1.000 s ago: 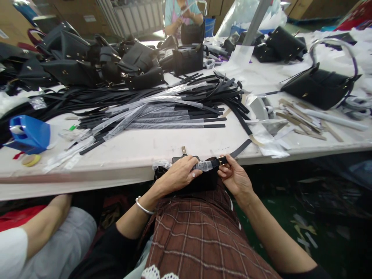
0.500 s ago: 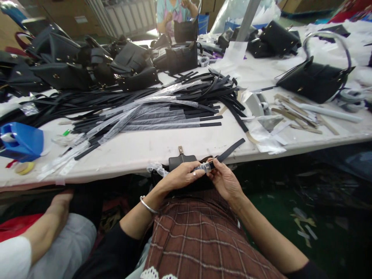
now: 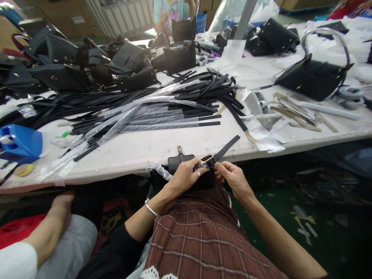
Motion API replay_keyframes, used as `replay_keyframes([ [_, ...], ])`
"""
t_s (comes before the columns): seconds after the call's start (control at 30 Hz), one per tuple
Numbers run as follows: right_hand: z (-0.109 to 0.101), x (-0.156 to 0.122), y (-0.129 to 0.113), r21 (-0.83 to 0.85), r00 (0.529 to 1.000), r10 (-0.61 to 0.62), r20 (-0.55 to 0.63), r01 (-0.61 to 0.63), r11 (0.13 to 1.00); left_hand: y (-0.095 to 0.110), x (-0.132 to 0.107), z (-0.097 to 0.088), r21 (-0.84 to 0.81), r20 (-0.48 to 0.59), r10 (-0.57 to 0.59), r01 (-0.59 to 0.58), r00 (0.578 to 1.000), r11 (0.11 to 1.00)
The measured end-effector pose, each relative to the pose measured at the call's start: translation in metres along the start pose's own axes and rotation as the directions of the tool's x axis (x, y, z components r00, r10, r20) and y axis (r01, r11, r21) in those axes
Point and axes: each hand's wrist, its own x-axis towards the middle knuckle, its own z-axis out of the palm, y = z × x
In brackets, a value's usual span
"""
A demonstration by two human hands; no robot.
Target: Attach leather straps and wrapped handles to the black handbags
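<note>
My left hand (image 3: 186, 175) is closed on a black strap partly wrapped in clear plastic, at the table's front edge. Through a gold buckle (image 3: 214, 159) runs the dark strap (image 3: 228, 148), its free end pointing up and right over the table. The fingertips of my right hand (image 3: 236, 179) pinch at the buckle's lower right edge. Beneath my hands a black handbag (image 3: 203, 183) rests against my lap, mostly hidden. Its flap (image 3: 173, 163) with a gold clasp (image 3: 179, 149) lies on the table edge, beside a plastic-wrapped handle (image 3: 159, 170).
Black straps (image 3: 162, 112), many in plastic sleeves, cover the middle of the table (image 3: 151, 149). Black bags (image 3: 62, 75) are heaped behind. At left stand a blue container (image 3: 21, 145) and yellow tape (image 3: 24, 169). Another bag (image 3: 315, 77) stands right. Co-workers sit across and at my left.
My right hand has shifted slightly right and down from the strap. The gold buckle now shows more clearly, and the strap's free end has moved a little left and up.
</note>
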Motion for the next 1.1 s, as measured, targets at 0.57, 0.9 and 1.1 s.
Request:
replay_keyframes([
  [0.57,0.002,-0.021,-0.014,-0.673,0.866,-0.492,0.086,0.415,0.613,0.011,-0.009,0.022,0.456,0.069,0.190,-0.200,0.979,0.867],
  [0.9,-0.006,-0.015,-0.014,-0.724,0.827,-0.561,0.030,0.405,0.559,0.009,-0.012,0.020,0.305,0.049,0.135,-0.144,0.990,0.941],
  [1.1,-0.013,-0.006,-0.009,-0.704,0.875,-0.484,-0.018,0.333,0.627,0.009,-0.013,0.013,0.071,0.071,0.053,-0.058,0.996,0.996],
])
